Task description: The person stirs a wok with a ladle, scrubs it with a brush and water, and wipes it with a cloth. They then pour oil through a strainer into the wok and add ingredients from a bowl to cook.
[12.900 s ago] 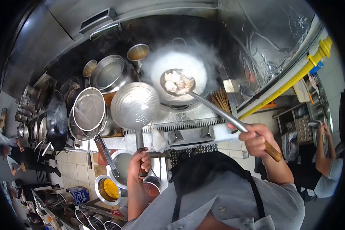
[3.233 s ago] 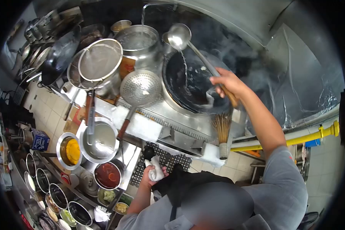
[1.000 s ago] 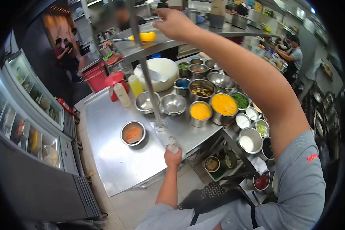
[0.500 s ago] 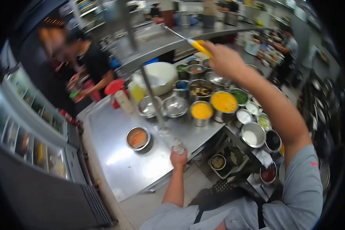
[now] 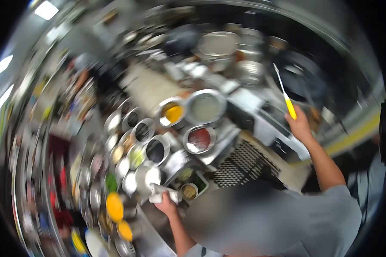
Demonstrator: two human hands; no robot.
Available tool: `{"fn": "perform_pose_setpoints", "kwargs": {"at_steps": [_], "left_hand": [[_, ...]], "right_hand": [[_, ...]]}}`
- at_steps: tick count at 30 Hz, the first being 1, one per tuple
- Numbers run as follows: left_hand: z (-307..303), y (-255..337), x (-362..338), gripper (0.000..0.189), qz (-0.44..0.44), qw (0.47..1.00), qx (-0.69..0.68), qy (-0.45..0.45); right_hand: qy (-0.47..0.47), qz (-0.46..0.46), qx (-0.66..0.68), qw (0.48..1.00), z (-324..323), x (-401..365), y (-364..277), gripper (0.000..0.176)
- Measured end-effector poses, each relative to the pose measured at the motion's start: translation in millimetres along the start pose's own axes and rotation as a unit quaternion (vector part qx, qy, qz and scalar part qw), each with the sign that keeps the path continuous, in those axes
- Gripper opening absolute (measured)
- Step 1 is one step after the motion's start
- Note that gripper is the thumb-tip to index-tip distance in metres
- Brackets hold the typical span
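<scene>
Has, around the large basin (image 5: 206,119): smaller bowl (image 5: 164,120) just left, sauce pot (image 5: 192,147) in front, tool (image 5: 289,106) in right hand (image 5: 300,123) well right.

Bright ceiling lights (image 5: 46,10), a pale, probably tiled floor (image 5: 152,88), a black perforated mat (image 5: 243,166).

Single head-worn wide-angle view, looking forward and down, left hand (image 5: 166,204) and right hand (image 5: 300,124) close below

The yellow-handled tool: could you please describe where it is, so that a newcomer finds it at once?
Find the large dark wok at upper right. Just below it in the picture, the person's right hand holds the yellow-handled tool, its thin pale shaft pointing upward. The bright yellow handle sets it apart from the dark and grey cookware.
</scene>
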State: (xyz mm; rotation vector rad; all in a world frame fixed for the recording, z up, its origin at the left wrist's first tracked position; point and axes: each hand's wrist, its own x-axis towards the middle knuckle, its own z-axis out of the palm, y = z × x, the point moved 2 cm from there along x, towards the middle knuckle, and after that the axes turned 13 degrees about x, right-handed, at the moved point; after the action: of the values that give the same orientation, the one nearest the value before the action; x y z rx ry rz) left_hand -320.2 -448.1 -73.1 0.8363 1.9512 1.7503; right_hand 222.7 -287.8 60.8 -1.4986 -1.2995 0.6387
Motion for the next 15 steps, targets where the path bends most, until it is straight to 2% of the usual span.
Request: {"fn": "perform_pose_setpoints", "kwargs": {"at_steps": [2, 4, 5, 6, 8, 10, 12, 13, 15], "left_hand": [[107, 39, 20, 0.03, 0.039, 0.971, 0.049, -0.229], [233, 108, -7, 0.025, -0.005, 0.956, -0.084, -0.282], [282, 118, -17, 0.025, -0.054, 0.937, -0.038, -0.343], [326, 127, -27, 0.025, -0.102, 0.914, 0.009, -0.393], [420, 147, -66, 0.029, -0.168, 0.87, 0.008, -0.464], [507, 138, -106, 0.03, -0.215, 0.827, -0.017, -0.519], [565, 140, -122, 0.032, -0.185, 0.81, 0.06, -0.553], [608, 115, -118, 0.03, -0.152, 0.794, 0.075, -0.583], [652, 127, -133, 0.033, -0.188, 0.749, 0.124, -0.623]], "right_hand": [[0.12, -0.055, -0.038, 0.991, -70, -1, 45, 0.032], [0.194, 0.076, -0.008, 0.978, -119, -3, 99, 0.046], [0.205, 0.077, -0.044, 0.975, -137, -13, 92, 0.052], [0.218, 0.05, -0.014, 0.975, -152, -20, 118, 0.051], [0.238, 0.097, 0.017, 0.966, -178, -24, 154, 0.049], [0.269, 0.139, 0.011, 0.953, -197, -23, 185, 0.045], [0.273, 0.131, -0.006, 0.953, -201, -23, 227, 0.045], [0.252, 0.179, -0.015, 0.951, -205, -16, 238, 0.046], [0.208, 0.243, -0.02, 0.947, -203, 9, 247, 0.047]]}}
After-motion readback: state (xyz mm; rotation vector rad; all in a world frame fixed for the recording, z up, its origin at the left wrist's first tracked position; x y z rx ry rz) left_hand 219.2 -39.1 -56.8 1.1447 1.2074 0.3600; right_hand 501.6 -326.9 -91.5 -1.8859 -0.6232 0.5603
